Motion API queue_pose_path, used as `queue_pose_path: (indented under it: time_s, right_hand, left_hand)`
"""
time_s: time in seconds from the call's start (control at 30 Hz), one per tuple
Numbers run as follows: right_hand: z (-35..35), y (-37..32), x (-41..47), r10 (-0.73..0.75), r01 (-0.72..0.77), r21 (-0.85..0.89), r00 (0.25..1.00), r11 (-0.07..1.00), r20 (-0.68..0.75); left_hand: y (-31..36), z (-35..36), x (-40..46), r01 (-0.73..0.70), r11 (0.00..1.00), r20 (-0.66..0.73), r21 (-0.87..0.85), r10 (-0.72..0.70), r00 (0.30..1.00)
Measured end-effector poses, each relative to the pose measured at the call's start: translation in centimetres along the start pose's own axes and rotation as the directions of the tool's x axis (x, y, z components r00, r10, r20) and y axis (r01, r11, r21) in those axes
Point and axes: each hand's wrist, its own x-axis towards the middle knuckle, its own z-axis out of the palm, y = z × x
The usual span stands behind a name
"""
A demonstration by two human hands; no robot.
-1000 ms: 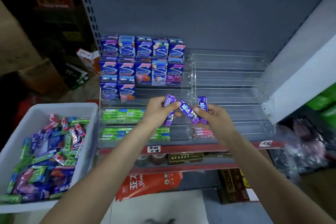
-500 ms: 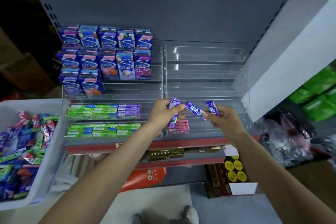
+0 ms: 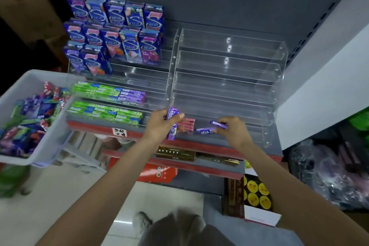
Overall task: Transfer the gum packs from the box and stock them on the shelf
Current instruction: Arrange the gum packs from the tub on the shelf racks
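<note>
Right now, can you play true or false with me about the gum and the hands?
1. The left hand holds purple gum packs. True.
2. The right hand is empty. False: it pinches a purple pack.
3. Pink packs lie in the front tray between the hands. True.
4. The white box of gum sits right of the shelf. False: it is on the left.
5. The clear trays at upper right are full. False: they look empty.

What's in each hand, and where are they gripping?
Left hand grips purple gum packs around their upper half. Right hand pinches one purple gum pack near its end.
</note>
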Motion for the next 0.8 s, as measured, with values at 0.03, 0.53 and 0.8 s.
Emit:
queue_pose_path:
  time_s: [0.03, 0.53, 0.8]
  right_hand:
    - [0.1, -0.1, 0.2, -0.008, 0.009, -0.014, 0.999, 1.000, 0.032]
    - [-0.7, -0.1, 1.2, 0.034, -0.031, -0.017, 0.972, 0.999, 0.234]
    - [-1.0, -0.3, 0.9, 0.055, -0.071, 0.072, 0.979, 0.995, 0.198]
  left_hand:
    - [0.1, -0.1, -0.2, 0.007, 1.000, -0.013, -0.016, -0.007, 1.000]
    - [0.5, 0.7, -1.7, 0.007, 1.000, -0.023, -0.015, -0.007, 1.000]
    - [0.9, 0.3, -1.9, 0.009, 0.999, -0.031, -0.053, -0.011, 0.999]
